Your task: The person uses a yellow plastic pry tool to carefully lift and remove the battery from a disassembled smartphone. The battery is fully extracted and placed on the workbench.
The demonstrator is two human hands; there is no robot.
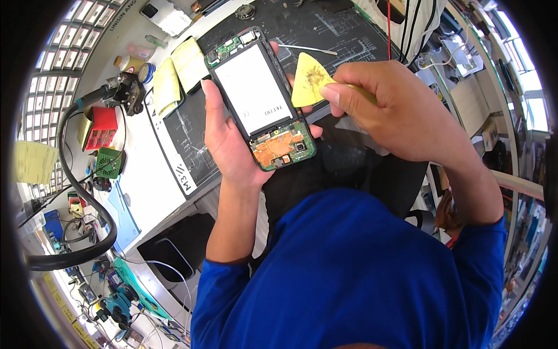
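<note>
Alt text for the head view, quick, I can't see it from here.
The left hand holds an opened phone, its white battery and green circuit board exposed, while the right hand pinches a stained, triangular yellow piece beside the phone's right edge. Beyond them, a thin silvery tool lies on a dark work mat.

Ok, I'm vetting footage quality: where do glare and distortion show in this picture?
Head view: bright panes at the right rim wash out nearly white; the gridded rack at left bends with the fisheye; the opened phone looks fairly sharp.
</note>
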